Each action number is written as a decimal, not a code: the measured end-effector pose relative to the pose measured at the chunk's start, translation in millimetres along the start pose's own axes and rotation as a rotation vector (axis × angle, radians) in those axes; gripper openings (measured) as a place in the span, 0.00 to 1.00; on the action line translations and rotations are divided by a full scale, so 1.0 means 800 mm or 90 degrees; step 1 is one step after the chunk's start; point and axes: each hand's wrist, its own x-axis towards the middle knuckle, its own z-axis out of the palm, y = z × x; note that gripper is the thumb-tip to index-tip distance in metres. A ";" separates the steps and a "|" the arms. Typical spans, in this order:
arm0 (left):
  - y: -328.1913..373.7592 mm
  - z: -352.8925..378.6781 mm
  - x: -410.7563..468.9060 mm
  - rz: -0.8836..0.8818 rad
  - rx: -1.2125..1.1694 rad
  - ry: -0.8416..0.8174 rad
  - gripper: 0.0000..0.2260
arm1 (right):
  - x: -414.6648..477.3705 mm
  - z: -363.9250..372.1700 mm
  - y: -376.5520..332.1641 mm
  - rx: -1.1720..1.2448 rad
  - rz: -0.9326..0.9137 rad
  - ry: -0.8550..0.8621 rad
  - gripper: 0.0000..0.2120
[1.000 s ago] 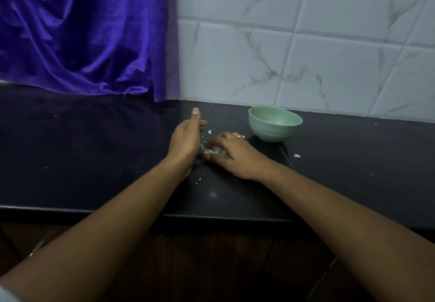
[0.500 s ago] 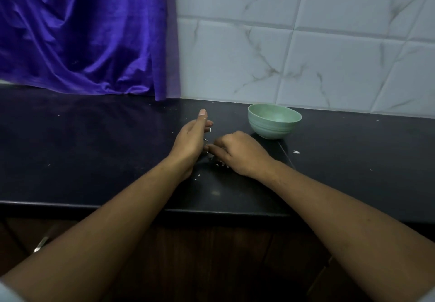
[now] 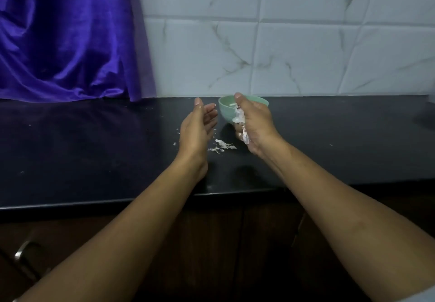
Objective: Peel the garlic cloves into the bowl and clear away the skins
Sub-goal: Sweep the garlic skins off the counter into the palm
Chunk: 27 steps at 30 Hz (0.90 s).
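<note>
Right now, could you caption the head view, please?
Right hand grips garlic skins by the green bowl; left hand open.

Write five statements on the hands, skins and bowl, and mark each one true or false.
1. The right hand grips skins close to the green bowl. True.
2. The left hand is open and holds nothing. True.
3. The left hand touches the bowl. False: there is a gap between them.
4. No scraps lie loose. False: scraps lie on the counter between the hands.
5. The bowl lies tipped over. False: it stands upright.
</note>
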 end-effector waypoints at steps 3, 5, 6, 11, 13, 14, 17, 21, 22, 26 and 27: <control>-0.010 0.058 -0.041 -0.039 -0.069 -0.066 0.23 | -0.037 -0.042 -0.024 0.065 0.013 0.005 0.13; -0.022 0.098 -0.073 -0.069 -0.115 -0.112 0.23 | -0.063 -0.080 -0.032 0.087 0.008 0.017 0.11; -0.033 0.118 -0.092 -0.081 -0.126 -0.136 0.22 | -0.080 -0.106 -0.035 0.091 0.006 0.029 0.10; -0.092 0.190 -0.174 -0.122 -0.126 -0.225 0.19 | -0.166 -0.222 -0.038 0.111 0.008 0.098 0.09; -0.123 0.206 -0.204 -0.143 -0.106 -0.248 0.18 | -0.192 -0.265 -0.025 0.101 0.024 0.140 0.10; -0.144 0.216 -0.223 -0.163 -0.093 -0.260 0.17 | -0.206 -0.294 -0.011 0.090 0.039 0.173 0.11; -0.209 0.231 -0.267 -0.224 -0.021 -0.273 0.15 | -0.246 -0.355 0.032 0.053 0.116 0.257 0.14; -0.314 0.242 -0.311 -0.389 0.091 -0.281 0.13 | -0.289 -0.435 0.124 0.078 0.301 0.387 0.17; -0.339 0.242 -0.318 -0.456 0.107 -0.279 0.13 | -0.298 -0.453 0.148 0.098 0.346 0.415 0.18; -0.443 0.240 -0.328 -0.704 0.161 -0.274 0.17 | -0.325 -0.514 0.231 0.148 0.497 0.516 0.21; -0.463 0.240 -0.329 -0.732 0.172 -0.280 0.16 | -0.330 -0.525 0.249 0.172 0.522 0.543 0.21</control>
